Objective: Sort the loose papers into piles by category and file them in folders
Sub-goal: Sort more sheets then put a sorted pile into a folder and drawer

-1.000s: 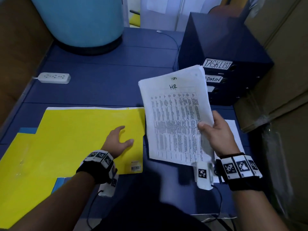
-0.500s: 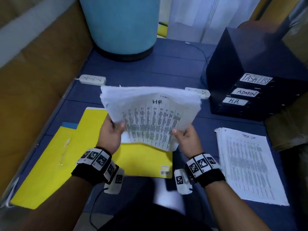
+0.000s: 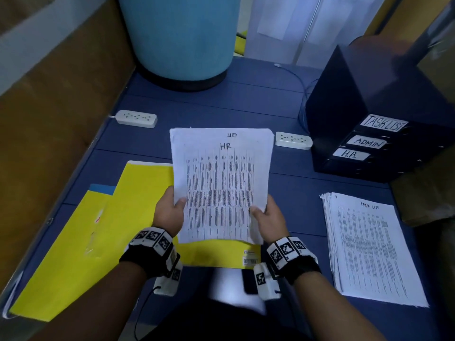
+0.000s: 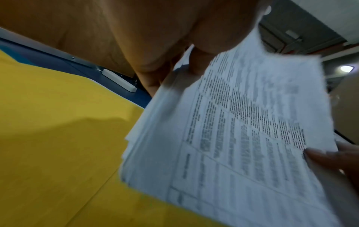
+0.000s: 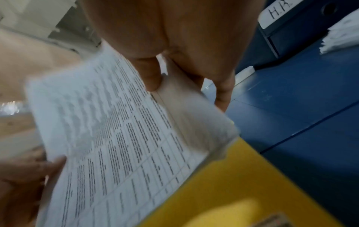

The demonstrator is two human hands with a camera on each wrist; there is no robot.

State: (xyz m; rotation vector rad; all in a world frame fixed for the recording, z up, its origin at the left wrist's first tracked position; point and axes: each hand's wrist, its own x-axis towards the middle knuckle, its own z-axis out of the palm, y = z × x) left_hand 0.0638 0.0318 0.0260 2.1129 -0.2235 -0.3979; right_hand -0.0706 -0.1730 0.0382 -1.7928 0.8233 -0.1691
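Note:
A thick stack of printed sheets headed "HR" (image 3: pixel 221 183) is held upright above the yellow folder (image 3: pixel 138 205) on the blue table. My left hand (image 3: pixel 170 212) grips the stack's lower left edge, thumb on the front. My right hand (image 3: pixel 264 216) grips its lower right edge the same way. In the left wrist view the HR stack (image 4: pixel 233 138) shows its layered edge over the yellow folder (image 4: pixel 58 138). The right wrist view shows the HR stack (image 5: pixel 116 138) with fingers behind it. A second pile headed "TASK LIST" (image 3: pixel 369 249) lies flat at the right.
A dark file box (image 3: pixel 369 114) with slots labelled TASKLIST, ADMIN and H.R. stands at the back right. Two white power strips (image 3: pixel 136 118) (image 3: pixel 293 140) lie behind the stack. A large blue drum (image 3: pixel 179 38) stands at the back. A brown wall runs along the left.
The left hand left the yellow folder and took the HR stack's left side. The stack moved from the right to the middle, then straightened upright from a bent, fanned posture.

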